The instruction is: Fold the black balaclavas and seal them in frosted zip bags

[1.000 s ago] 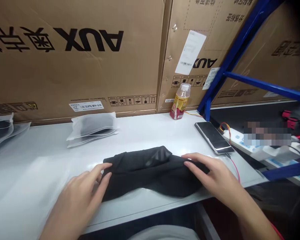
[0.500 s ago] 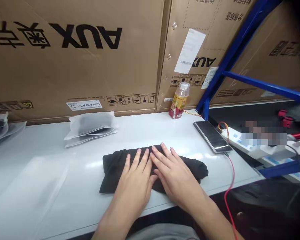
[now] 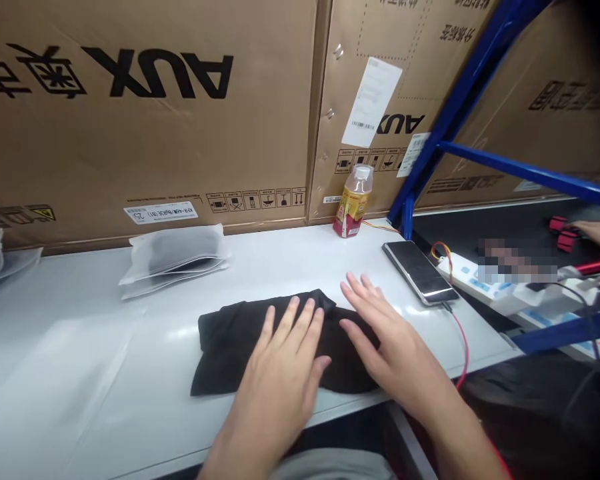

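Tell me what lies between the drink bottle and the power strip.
The head view shows a smartphone lying on the white bench between the drink bottle and the power strip.

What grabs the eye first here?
Large cardboard cartons with upside-down black AUX lettering fill the wall behind the white table. At the table's front edge, a person's open left hand and right hand are spread over a folded black garment. To the right, a bright blue steel rack cuts diagonally across the cartons.
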Available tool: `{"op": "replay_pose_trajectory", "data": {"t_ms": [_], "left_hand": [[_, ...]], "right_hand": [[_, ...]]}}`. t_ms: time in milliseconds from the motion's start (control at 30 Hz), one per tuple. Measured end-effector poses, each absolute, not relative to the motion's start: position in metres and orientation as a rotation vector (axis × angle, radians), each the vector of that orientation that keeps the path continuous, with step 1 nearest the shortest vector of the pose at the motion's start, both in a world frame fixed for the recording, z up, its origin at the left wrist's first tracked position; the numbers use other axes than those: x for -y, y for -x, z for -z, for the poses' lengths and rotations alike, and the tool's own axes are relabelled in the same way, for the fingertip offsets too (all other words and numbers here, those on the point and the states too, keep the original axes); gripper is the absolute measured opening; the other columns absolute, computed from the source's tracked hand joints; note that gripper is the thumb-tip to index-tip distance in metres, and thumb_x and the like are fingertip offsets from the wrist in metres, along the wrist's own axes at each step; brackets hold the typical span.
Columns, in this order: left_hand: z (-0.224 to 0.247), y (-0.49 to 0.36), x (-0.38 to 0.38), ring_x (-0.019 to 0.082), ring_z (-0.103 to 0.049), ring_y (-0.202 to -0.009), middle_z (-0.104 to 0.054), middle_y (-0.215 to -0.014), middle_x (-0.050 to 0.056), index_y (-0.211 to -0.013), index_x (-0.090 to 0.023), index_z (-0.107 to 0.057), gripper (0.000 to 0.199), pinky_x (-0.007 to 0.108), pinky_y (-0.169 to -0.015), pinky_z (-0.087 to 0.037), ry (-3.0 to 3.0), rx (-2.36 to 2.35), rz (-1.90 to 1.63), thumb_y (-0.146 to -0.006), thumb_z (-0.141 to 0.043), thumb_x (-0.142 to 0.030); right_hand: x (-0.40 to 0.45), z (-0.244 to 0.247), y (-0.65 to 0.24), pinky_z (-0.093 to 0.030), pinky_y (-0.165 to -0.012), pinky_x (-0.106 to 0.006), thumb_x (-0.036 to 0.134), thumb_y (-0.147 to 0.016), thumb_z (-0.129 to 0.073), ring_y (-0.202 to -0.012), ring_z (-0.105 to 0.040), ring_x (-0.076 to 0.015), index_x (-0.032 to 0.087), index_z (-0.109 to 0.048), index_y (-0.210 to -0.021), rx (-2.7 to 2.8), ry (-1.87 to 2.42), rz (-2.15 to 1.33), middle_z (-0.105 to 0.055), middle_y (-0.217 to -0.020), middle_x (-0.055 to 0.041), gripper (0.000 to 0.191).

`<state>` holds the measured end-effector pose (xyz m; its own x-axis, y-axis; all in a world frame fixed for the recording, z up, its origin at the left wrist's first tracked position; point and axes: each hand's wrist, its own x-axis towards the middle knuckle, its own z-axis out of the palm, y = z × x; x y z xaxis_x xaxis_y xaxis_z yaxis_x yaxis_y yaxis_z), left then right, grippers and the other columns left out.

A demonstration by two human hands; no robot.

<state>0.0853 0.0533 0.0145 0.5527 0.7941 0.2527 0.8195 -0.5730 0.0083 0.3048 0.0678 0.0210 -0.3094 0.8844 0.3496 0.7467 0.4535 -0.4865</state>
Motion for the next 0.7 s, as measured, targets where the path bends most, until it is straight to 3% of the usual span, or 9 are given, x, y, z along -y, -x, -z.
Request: {"op": "replay_pose_trajectory", "data": {"t_ms": [133, 233, 333, 433, 567, 633, 700], "left_hand": [[-0.006, -0.103, -0.051, 0.031, -0.038, -0.157, -0.039, -0.169, 0.004, -0.161, -0.018, -0.042, 0.059, 0.058, -0.124, -0.041, 2.739, 1.447, 0.371, -0.11, -0.04, -0.047], [-0.001, -0.104, -0.05, 0.03, -0.039, -0.156, -0.037, -0.17, 0.001, -0.16, -0.021, -0.045, 0.056, 0.059, -0.125, -0.04, 2.748, 1.489, 0.366, -0.11, -0.039, -0.045], [-0.001, -0.101, -0.048, 0.028, -0.04, -0.156, -0.036, -0.17, -0.002, -0.162, -0.022, -0.042, 0.055, 0.058, -0.125, -0.041, 2.746, 1.516, 0.377, -0.111, -0.038, -0.044], [-0.003, -0.1, -0.045, 0.028, -0.043, -0.154, -0.038, -0.169, -0.002, -0.162, -0.023, -0.042, 0.054, 0.056, -0.124, -0.042, 2.717, 1.572, 0.392, -0.111, -0.038, -0.042], [-0.003, -0.106, -0.042, 0.03, -0.045, -0.153, -0.042, -0.167, 0.0, -0.161, -0.021, -0.044, 0.054, 0.059, -0.123, -0.043, 2.671, 1.64, 0.403, -0.111, -0.037, -0.04], [-0.002, -0.113, -0.041, 0.031, -0.045, -0.153, -0.043, -0.166, 0.002, -0.161, -0.019, -0.043, 0.056, 0.061, -0.123, -0.043, 2.669, 1.644, 0.405, -0.11, -0.037, -0.04], [-0.002, -0.121, -0.041, 0.034, -0.044, -0.153, -0.043, -0.167, 0.006, -0.161, -0.016, -0.044, 0.058, 0.062, -0.122, -0.043, 2.666, 1.643, 0.408, -0.109, -0.039, -0.041]], "right_hand": [[-0.067, -0.006, -0.314, -0.038, -0.125, -0.063, 0.033, -0.11, -0.044, -0.159, -0.031, -0.0341, 0.026, -0.037, -0.165, 2.29, 1.517, -0.262, -0.041, -0.168, -0.0084, 0.056], [-0.067, 0.007, -0.312, -0.039, -0.124, -0.063, 0.029, -0.11, -0.042, -0.155, -0.04, -0.0338, 0.023, -0.044, -0.161, 2.324, 1.513, -0.181, -0.05, -0.162, -0.0106, 0.052], [-0.061, 0.012, -0.318, -0.043, -0.12, -0.061, 0.039, -0.109, -0.047, -0.153, -0.043, -0.0368, 0.019, -0.048, -0.157, 2.212, 1.557, -0.08, -0.054, -0.159, -0.0147, 0.052], [-0.051, 0.008, -0.335, -0.053, -0.105, -0.061, 0.06, -0.1, -0.058, -0.131, -0.061, -0.0429, 0.02, -0.063, -0.134, 2.018, 1.765, 0.017, -0.067, -0.139, -0.0184, 0.053], [-0.044, -0.003, -0.345, -0.058, -0.077, -0.049, 0.069, -0.092, -0.065, -0.09, -0.071, -0.0342, 0.026, -0.06, -0.1, 1.88, 1.913, -0.159, -0.071, -0.098, -0.0089, 0.044], [-0.047, -0.01, -0.337, -0.056, -0.066, -0.041, 0.065, -0.092, -0.067, -0.079, -0.07, -0.029, 0.027, -0.057, -0.105, 1.722, 1.916, -0.253, -0.068, -0.092, -0.0051, 0.041], [-0.053, -0.019, -0.321, -0.055, -0.065, -0.038, 0.059, -0.092, -0.069, -0.077, -0.069, -0.0259, 0.026, -0.054, -0.124, 1.547, 1.834, -0.285, -0.067, -0.094, -0.0038, 0.048]]}}
